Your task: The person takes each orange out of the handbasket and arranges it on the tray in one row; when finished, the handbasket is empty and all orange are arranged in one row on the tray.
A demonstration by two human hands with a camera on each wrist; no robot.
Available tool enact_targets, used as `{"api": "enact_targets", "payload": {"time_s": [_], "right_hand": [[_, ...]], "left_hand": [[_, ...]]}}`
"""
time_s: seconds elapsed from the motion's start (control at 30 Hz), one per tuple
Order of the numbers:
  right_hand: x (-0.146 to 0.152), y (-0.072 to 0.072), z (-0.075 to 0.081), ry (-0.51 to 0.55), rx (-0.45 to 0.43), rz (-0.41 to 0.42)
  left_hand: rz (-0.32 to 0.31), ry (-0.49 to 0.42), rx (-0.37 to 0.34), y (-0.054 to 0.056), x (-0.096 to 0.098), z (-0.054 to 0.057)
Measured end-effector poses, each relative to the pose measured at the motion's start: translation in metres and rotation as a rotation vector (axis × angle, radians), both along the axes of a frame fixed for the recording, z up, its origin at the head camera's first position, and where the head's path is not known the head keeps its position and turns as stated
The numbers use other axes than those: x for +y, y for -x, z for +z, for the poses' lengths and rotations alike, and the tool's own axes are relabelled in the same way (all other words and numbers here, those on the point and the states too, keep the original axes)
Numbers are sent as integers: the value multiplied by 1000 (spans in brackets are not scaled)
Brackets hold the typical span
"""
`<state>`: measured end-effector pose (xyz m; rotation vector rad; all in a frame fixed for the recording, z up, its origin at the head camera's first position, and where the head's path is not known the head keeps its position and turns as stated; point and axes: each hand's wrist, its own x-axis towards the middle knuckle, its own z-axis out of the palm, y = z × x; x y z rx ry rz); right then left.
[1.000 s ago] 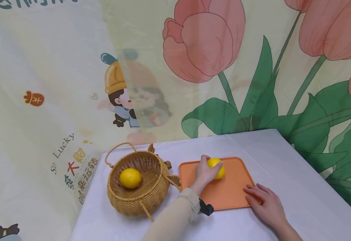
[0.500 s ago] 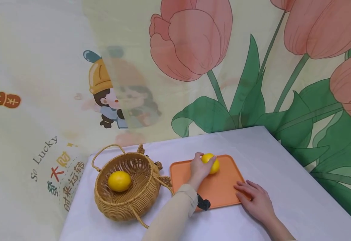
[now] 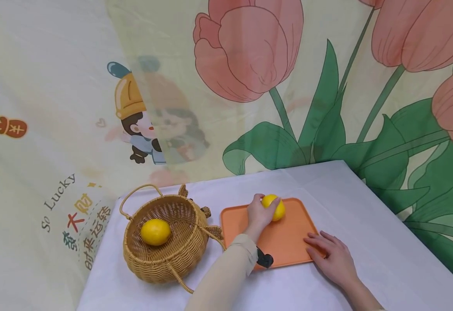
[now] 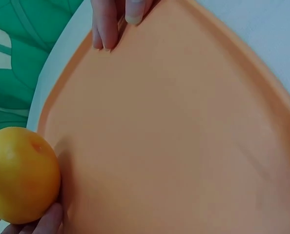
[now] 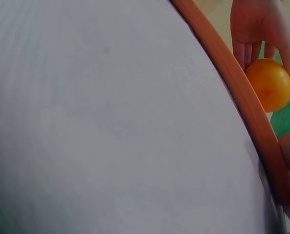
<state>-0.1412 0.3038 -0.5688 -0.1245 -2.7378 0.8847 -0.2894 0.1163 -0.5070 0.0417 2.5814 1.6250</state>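
Note:
My left hand [image 3: 260,216] grips a yellow lemon [image 3: 275,208] over the back part of an orange tray [image 3: 284,246], thumb and fingers on its sides. In the left wrist view, that lemon [image 4: 23,175] appears at the lower left with fingertips under it. The right wrist view shows the left hand [image 5: 262,22] spread around the lemon [image 5: 270,85] beyond the tray's rim [image 5: 242,102]. My right hand [image 3: 333,257] rests at the tray's front right corner, its fingers [image 4: 106,29] reaching over the rim.
A wicker basket [image 3: 168,270] with handles stands left of the tray, a second lemon [image 3: 155,232] inside it. White cloth [image 3: 385,242] covers the table. Printed curtains [image 3: 183,39] with tulips and cartoon figures hang behind. A black wrist device [image 3: 264,258] sits by the left cuff.
The head view has swung a little to the right, so the basket and tray appear further left. The left hand keeps its grip on the lemon; the right hand stays at the tray's corner.

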Motion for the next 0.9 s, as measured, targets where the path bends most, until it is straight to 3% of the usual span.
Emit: {"api": "enact_targets", "payload": {"time_s": [0.9], "right_hand": [[1, 1, -2, -11, 9, -9]], "left_hand": [[-15, 21, -8, 10, 4, 2]]}}
